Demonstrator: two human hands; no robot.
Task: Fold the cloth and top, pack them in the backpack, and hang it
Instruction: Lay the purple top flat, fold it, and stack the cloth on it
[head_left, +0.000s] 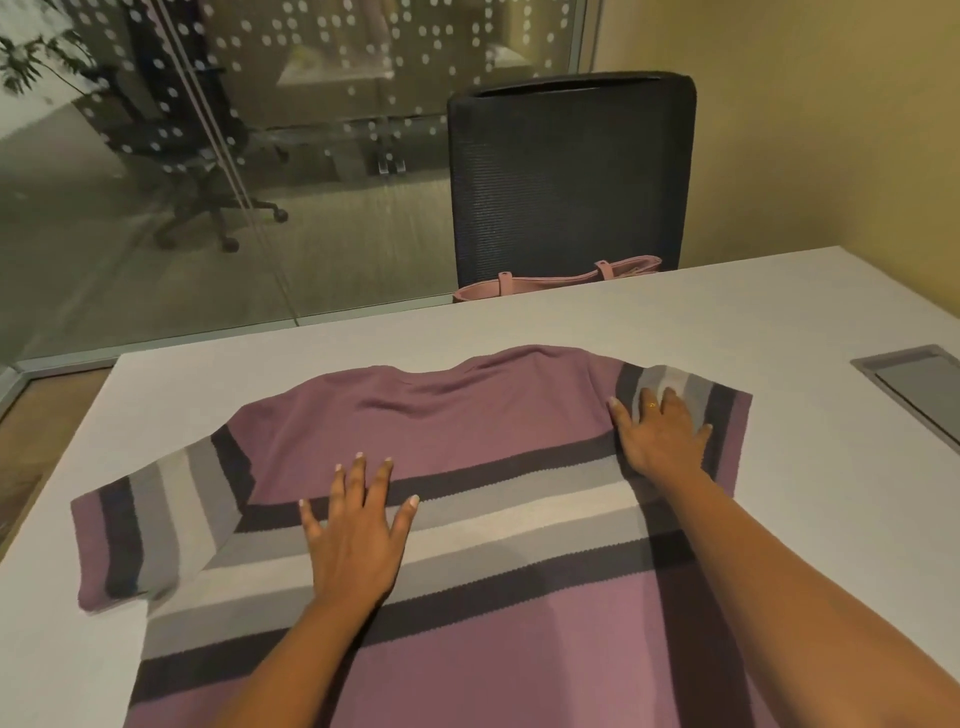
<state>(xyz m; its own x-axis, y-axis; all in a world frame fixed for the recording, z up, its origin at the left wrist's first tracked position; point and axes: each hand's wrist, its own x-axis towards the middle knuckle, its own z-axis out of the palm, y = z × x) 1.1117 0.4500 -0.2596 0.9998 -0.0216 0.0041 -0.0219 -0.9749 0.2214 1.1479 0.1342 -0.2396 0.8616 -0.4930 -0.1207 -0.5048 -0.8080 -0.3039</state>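
Observation:
A mauve top (467, 415) with grey, white and dark stripes lies spread flat, back side up, on the white table (810, 312). My left hand (358, 535) presses flat on the striped band across its middle, fingers spread. My right hand (662, 431) lies flat with straight fingers at the seam of the right sleeve. A pink bag (561, 283) rests on the seat of the chair beyond the table's far edge; only its top rim and two strap tabs show. No other cloth is in view.
A black mesh office chair (571, 171) stands behind the table at its far side. A grey cable hatch (919, 389) is set into the table at the right. A glass wall (208, 156) runs along the left, a yellow wall on the right.

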